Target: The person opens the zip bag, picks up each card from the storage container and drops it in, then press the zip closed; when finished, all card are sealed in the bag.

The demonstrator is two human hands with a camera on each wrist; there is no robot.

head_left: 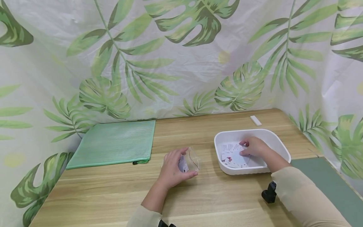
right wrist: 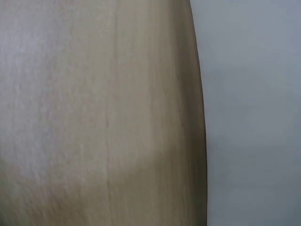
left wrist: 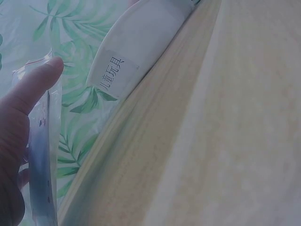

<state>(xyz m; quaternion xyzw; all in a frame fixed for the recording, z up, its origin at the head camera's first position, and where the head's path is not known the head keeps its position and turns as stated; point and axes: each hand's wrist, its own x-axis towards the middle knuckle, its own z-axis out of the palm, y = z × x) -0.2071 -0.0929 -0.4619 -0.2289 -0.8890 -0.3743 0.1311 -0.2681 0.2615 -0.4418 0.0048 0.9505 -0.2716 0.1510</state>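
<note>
My left hand (head_left: 173, 170) holds a small clear zip bag (head_left: 193, 160) upright, thumb and fingers spread around it with the mouth gaping to the right. Inside the bag sits a printed card (head_left: 182, 164). In the left wrist view the thumb lies along the bag (left wrist: 52, 122). My right hand (head_left: 253, 147) reaches into a white plastic bin (head_left: 272, 134), its fingertips right at printed cards (head_left: 231, 157) with text and small red pictures. I cannot tell whether it pinches one. The right wrist view shows only tabletop (right wrist: 103, 94) and the bin's wall (right wrist: 249, 113).
A green mesh zip pouch (head_left: 113, 142) lies flat at the back left. Behind the bin is a small white block (head_left: 256, 120). A grey-green mat (head_left: 320, 179) covers the right table edge. Leaf-patterned cloth (head_left: 181, 63) hangs behind the wooden table (head_left: 113, 192).
</note>
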